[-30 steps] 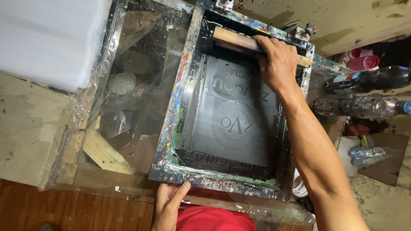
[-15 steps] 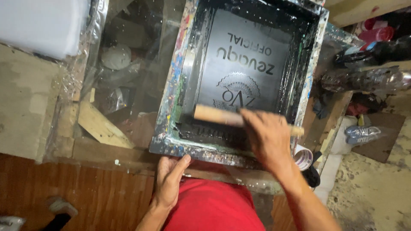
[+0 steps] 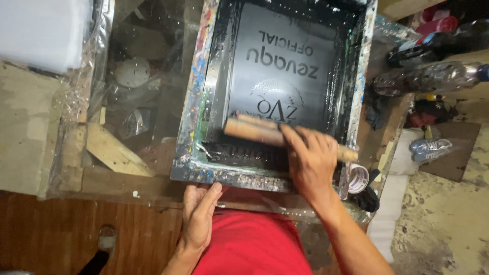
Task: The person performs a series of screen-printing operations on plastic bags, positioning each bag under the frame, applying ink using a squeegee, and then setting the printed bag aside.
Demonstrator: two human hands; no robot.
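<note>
A paint-stained printing screen frame point(image 3: 191, 109) lies on a glass-topped table, its dark mesh carrying a logo stencil. My right hand point(image 3: 310, 160) grips a wooden-handled squeegee point(image 3: 254, 131) held across the near part of the mesh, just above a band of black ink. My left hand point(image 3: 198, 214) lies flat, fingers apart, against the near edge of the frame, holding nothing. A red garment point(image 3: 252, 244) shows just below the frame, between my arms.
A roll of tape point(image 3: 358, 178) sits by the frame's near right corner. Plastic bottles point(image 3: 433, 76) and clutter lie at the right. Wooden slats point(image 3: 114, 150) show under the glass at left; a white stack point(image 3: 41, 30) fills the far left corner.
My right hand has drawn the squeegee from the far end of the screen down to the near end. The left hand has stayed at the frame's near edge.
</note>
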